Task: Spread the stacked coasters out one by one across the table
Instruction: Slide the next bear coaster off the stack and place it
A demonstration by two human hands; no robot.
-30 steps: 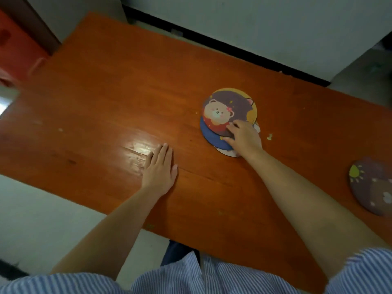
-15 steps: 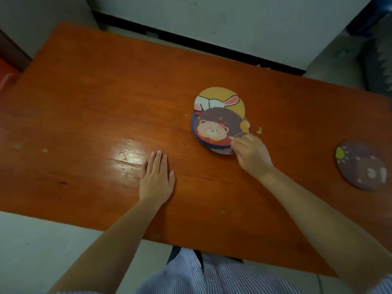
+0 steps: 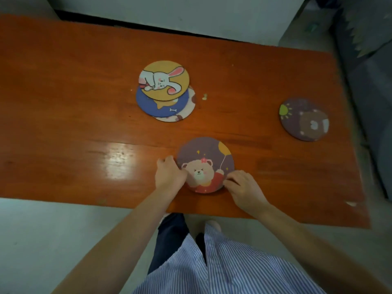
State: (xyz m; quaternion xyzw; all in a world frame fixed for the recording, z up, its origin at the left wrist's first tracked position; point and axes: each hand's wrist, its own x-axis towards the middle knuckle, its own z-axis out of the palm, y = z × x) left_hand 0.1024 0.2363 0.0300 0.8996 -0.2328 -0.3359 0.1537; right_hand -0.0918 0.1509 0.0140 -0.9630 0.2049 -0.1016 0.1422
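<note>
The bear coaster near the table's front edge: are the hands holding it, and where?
Both hands touch the bear coaster, lying flat: left hand at its left edge, right hand at its lower right edge. No lifted grip shows.

Stack (image 3: 163, 96) behind bear coaster (image 3: 205, 164), another coaster (image 3: 304, 119) far right

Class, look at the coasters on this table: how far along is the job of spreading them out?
Done: the dark bear coaster lies alone at the right. In hand: both hands, left hand and right hand, touch the balloon bear coaster. Left: three stacked, rabbit coaster on top.
</note>
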